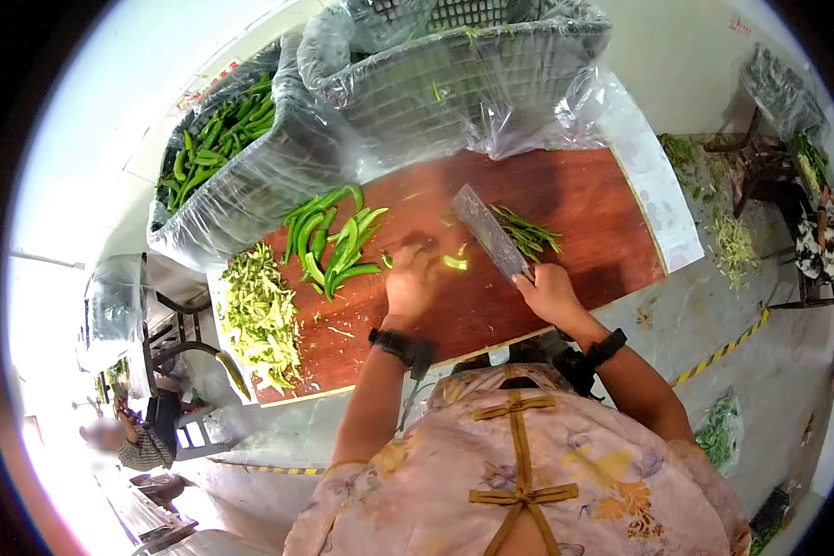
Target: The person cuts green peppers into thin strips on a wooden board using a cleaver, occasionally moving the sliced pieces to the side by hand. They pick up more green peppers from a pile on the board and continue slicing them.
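Observation:
My right hand (549,293) is wrapped round the handle of a kitchen cleaver (491,230), its wide blade slanting up and left over the reddish-brown cutting board (565,185). Just right of the blade lies a bunch of thin, dark green cut strips (525,232). My left hand (411,280) is over the board, left of the cleaver, its fingers smeared by motion. Beside those fingers is a small green pepper piece (386,260), and pale green pieces (455,262) lie between hand and blade. Whole green chili peppers (329,239) are heaped left of my left hand.
Pale shredded pieces (261,320) cover the board's left end. Behind the board stand a plastic-lined crate of green peppers (215,139) and a larger plastic-lined crate (463,83). Another person (144,445) sits at far left. Plant scraps (734,248) lie on the floor at right.

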Action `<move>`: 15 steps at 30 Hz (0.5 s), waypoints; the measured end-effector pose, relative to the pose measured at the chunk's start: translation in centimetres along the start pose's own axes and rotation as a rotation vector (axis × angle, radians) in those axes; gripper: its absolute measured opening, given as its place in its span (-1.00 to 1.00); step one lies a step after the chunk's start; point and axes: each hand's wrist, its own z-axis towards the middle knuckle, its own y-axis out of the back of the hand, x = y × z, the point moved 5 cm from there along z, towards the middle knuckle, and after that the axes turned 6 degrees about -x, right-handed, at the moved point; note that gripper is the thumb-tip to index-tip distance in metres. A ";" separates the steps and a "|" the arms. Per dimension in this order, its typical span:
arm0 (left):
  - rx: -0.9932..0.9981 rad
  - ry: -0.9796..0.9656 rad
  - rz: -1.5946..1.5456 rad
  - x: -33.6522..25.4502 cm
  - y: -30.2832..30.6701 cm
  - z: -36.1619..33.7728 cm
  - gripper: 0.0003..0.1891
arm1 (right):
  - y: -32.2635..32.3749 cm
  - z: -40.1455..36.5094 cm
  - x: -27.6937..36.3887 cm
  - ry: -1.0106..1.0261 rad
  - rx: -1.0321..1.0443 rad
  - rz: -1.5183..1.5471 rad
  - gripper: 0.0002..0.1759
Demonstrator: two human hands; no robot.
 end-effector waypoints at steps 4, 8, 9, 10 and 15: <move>0.174 -0.060 0.029 -1.3 -3.3 0.6 -0.67 | 0.9 -0.8 -1.5 0.007 0.067 -0.085 -0.60; 0.192 -0.046 0.019 -1.1 -5.8 0.4 -0.73 | 1.9 -1.6 -1.8 -0.004 0.114 -0.184 -0.62; 0.195 -0.051 0.011 -1.8 -5.8 0.5 -0.73 | 2.3 -1.7 -1.8 -0.012 0.110 -0.188 -0.62; 0.252 0.002 0.044 -2.1 -6.1 0.5 -0.79 | 2.5 -1.8 -1.7 -0.016 0.132 -0.191 -0.62; 0.054 -0.187 0.070 -5.9 -5.5 1.6 -0.94 | 2.6 -2.1 -2.6 0.007 0.145 -0.206 -0.62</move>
